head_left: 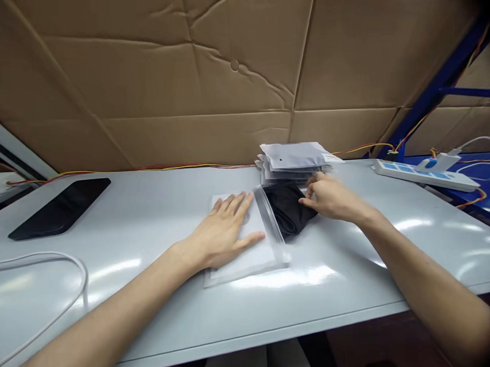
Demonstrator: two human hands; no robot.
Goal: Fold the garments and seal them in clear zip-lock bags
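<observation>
My left hand (226,229) lies flat with its fingers spread on a white-backed, translucent zip bag (251,263), pressing it to the table. The bag's open mouth, with a clear strip along it, faces right. A folded black cloth (285,209) sits against that mouth, its end seemingly inside the bag. My right hand (328,196), blurred by motion, curls over the cloth's right end and seems to grip it. Behind the cloth stands a stack of similar white bags (293,160), just beyond my right fingers.
The pale grey table (149,208) holds a black tablet or phone (61,208) at left, a white cable (42,256) near the left edge, and a white power strip (425,174) at right. Coloured wires (188,167) run along the back beneath a cardboard wall (185,73).
</observation>
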